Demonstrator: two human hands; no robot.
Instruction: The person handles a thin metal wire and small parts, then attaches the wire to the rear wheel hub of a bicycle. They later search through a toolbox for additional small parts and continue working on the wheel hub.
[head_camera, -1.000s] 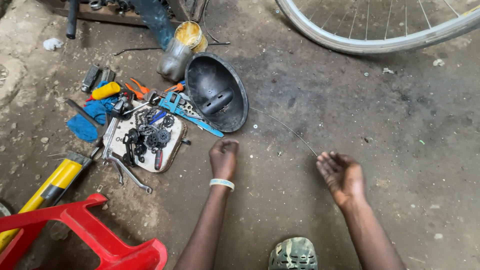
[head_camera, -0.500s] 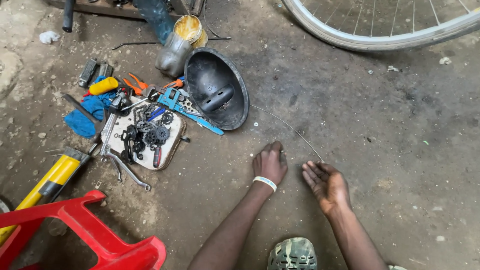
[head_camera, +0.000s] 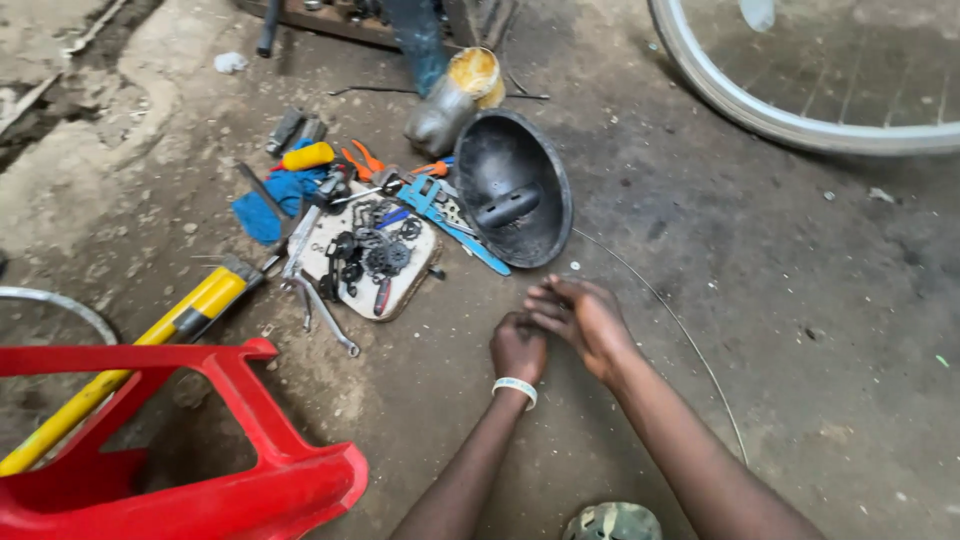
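Both hands meet low over the dirty floor (head_camera: 780, 300). The left hand (head_camera: 518, 347) is curled shut, the right hand (head_camera: 580, 318) cups it; whether either grip holds anything, I cannot tell. A thin wire (head_camera: 690, 345) lies beside them.

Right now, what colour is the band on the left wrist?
White. The wristband sits just below the left hand, seen clearest in the head view.

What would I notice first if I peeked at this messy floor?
Probably the bright red plastic stool lying at the lower left, with a yellow pump beside it. In the middle, a tray of dark gears and small parts sits next to a black bowl, with blue and orange tools scattered about. Just below them, the left hand and right hand meet over the dirty concrete.
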